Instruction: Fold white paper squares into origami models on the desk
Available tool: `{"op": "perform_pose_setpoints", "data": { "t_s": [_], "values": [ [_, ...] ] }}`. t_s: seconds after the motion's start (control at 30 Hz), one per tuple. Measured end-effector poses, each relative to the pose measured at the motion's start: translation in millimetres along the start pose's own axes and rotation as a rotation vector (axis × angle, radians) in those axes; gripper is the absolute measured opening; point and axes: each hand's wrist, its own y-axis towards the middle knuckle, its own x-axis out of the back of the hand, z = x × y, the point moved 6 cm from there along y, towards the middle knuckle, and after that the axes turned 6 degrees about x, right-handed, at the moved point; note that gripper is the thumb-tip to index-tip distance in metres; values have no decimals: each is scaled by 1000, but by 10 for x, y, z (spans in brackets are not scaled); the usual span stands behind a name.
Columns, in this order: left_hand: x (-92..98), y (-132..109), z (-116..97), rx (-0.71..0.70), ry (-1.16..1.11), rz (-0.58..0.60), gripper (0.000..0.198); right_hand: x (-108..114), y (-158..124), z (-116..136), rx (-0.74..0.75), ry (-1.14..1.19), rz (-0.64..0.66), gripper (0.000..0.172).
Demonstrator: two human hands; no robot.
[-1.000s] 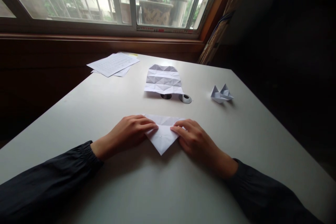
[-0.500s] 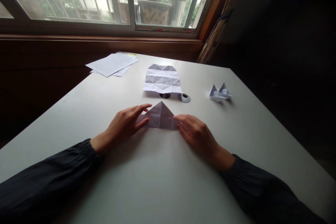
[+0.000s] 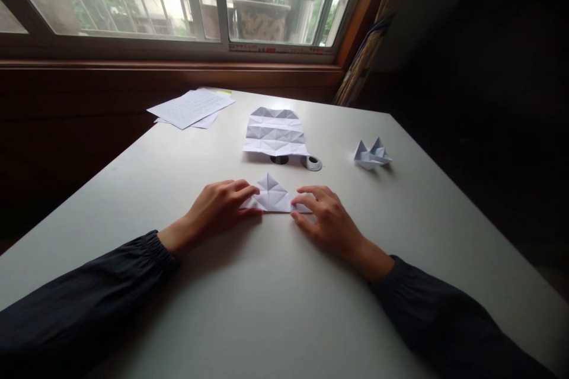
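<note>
Touching the folded paper [image 3: 272, 196], left hand [image 3: 217, 205] and right hand [image 3: 332, 220] both half-open, we judge it light, easily creased, best held at its ends.

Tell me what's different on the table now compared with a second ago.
The folded paper has been turned: its tip pointed toward the person and now points away. The left hand and right hand remain at its ends. The creased sheet, paper figure and pages stayed put.
</note>
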Motion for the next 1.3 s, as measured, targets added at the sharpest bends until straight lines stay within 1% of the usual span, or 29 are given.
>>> {"op": "perform_pose_setpoints", "data": {
  "t_s": [0.1, 0.17, 0.27, 0.33, 0.4, 0.47, 0.57, 0.63, 0.7, 0.77, 0.93, 1.03, 1.13, 1.17, 1.2, 1.27, 1.3],
  "values": [
    [3, 1, -3, -13, 3, -19, 35, 14, 11, -51, -16, 61, -57, 21],
    [12, -3, -15, -22, -46, -41, 32, 35, 19, -118, -67, 127, -125, 28],
    [19, -7, -44, 8, -179, -59, 29, 48, 18, -246, -243, 240, -216, 46],
    [14, -5, -59, 65, -293, -54, 31, 28, 14, -288, -361, 288, -221, 59],
    [-6, -2, -62, 139, -420, -27, 34, 7, 22, -259, -404, 307, -198, 65],
    [-39, -1, -61, 201, -537, 17, 40, -5, 51, -161, -343, 316, -165, 60],
    [-85, -7, -60, 223, -618, 77, 45, -9, 82, 4, -196, 280, -115, 37],
    [-103, -18, -39, 227, -616, 101, 42, -9, 77, 51, -158, 239, -94, 24],
    [-105, -36, -4, 235, -603, 119, 37, -2, 57, 50, -153, 229, -92, 21],
    [-84, -55, 31, 224, -569, 127, 33, 4, 27, 28, -148, 237, -93, 24],
    [-9, -96, 46, 74, -390, 118, 24, -27, -60, -1, -125, 193, -33, 32],
    [-27, -106, 35, 46, -329, 112, 26, -48, -72, 43, -112, 151, 5, 31],
    [-62, -96, -9, 36, -256, 76, 28, -39, -41, 125, -85, 100, 4, 27],
    [-73, -90, -31, 26, -228, 63, 30, -36, -25, 164, -56, 85, 5, 31],
    [-82, -85, -59, 9, -204, 54, 32, -41, -9, 205, -18, 76, 16, 38],
    [-91, -80, -119, -41, -182, 45, 33, -71, 16, 290, 81, 78, 66, 56],
    [-89, -80, -150, -72, -187, 45, 31, -92, 22, 326, 131, 89, 96, 63]
  ]
}}
